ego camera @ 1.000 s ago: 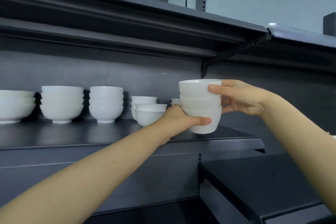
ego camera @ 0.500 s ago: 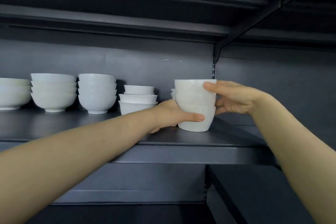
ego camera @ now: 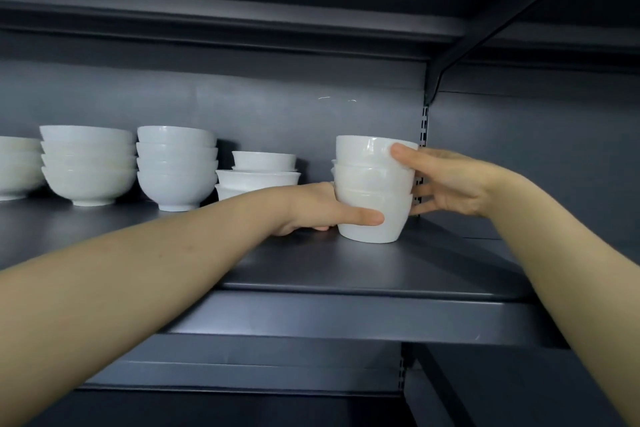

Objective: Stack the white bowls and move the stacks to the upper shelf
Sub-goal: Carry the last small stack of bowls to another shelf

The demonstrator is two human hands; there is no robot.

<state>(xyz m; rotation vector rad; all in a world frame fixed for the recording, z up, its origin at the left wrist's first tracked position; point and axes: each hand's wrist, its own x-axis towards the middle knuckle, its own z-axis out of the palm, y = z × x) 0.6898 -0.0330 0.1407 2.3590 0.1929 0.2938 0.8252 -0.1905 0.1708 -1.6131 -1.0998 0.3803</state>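
The left hand (ego camera: 311, 208) grips the bottom of the three-bowl stack (ego camera: 374, 184), the right hand (ego camera: 450, 184) its top rim from 3 o'clock. The stack stands on the shelf (ego camera: 346, 270), other bowl stacks (ego camera: 176, 166) at its 9 o'clock.

dark grey metal shelving (ego camera: 346, 319) fills the view: a matte back panel (ego camera: 242, 107) behind the shelf board (ego camera: 398, 270), a slotted upright (ego camera: 425, 128) at the panel's right edge, a slanted bracket (ego camera: 502, 21) under the darker board overhead (ego camera: 242, 19)
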